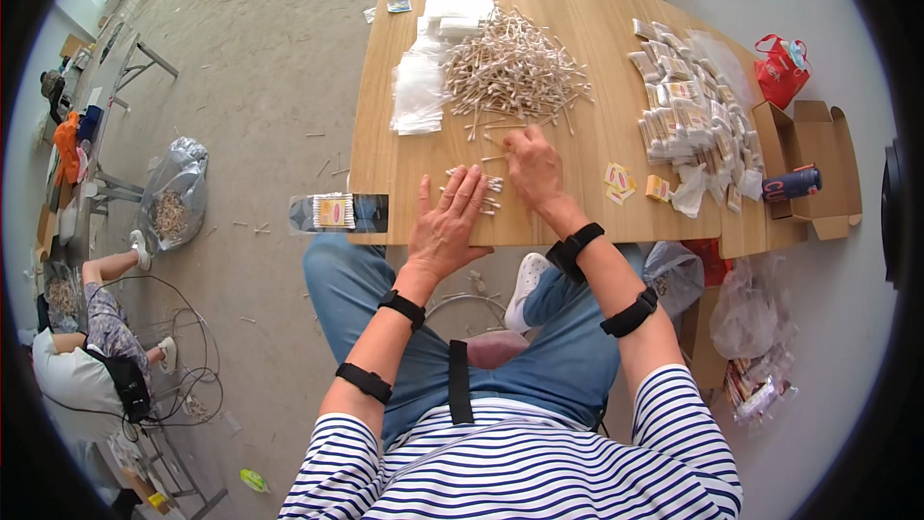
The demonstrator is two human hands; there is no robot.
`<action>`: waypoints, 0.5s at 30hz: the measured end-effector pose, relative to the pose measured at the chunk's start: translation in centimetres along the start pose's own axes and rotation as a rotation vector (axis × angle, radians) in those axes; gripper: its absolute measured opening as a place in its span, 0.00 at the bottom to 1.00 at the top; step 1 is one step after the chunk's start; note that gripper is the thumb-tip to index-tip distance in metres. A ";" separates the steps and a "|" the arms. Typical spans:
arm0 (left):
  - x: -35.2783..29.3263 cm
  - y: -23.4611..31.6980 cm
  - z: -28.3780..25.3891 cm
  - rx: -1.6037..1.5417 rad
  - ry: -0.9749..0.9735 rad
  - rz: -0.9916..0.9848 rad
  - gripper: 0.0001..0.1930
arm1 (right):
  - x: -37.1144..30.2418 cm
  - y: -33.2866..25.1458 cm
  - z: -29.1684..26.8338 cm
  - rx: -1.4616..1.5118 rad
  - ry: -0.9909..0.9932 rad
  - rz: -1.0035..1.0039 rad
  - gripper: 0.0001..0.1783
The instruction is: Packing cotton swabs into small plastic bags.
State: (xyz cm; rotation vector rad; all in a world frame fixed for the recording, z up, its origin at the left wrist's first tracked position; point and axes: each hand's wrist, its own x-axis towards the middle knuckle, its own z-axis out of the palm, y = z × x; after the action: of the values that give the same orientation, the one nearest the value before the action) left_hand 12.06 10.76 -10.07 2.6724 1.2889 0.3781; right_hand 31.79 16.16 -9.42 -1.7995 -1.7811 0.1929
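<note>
My left hand lies flat near the table's front edge, fingers stretched over a small row of cotton swabs whose tips stick out beside it. To its right, my right hand is closed in a pinch; the sticks of a couple of cotton swabs run into its fingers. Just beyond it is a big loose heap of cotton swabs. Clear plastic bags are stacked left of the heap. At the front left corner, a filled pack of swabs with a printed card rests on a plastic strip.
Small printed cards lie right of my hand. Many filled swab packs are piled at the right, near an open cardboard box, a dark can and a red bag. Another person sits at the far left.
</note>
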 end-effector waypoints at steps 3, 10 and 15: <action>0.0 0.0 0.1 -0.003 -0.004 -0.002 0.63 | 0.3 0.6 0.3 -0.035 -0.096 -0.016 0.04; 0.1 0.0 -0.2 0.014 -0.017 -0.004 0.63 | 1.0 1.7 0.2 0.043 -0.166 -0.025 0.04; 0.0 0.0 -0.1 0.001 -0.020 -0.012 0.63 | 0.3 0.7 -0.4 -0.059 -0.052 0.072 0.06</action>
State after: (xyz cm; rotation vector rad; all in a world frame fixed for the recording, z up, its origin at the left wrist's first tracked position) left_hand 11.99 10.77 -9.98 2.6615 1.2987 0.3478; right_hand 32.62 16.38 -9.38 -1.9184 -1.7757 0.2207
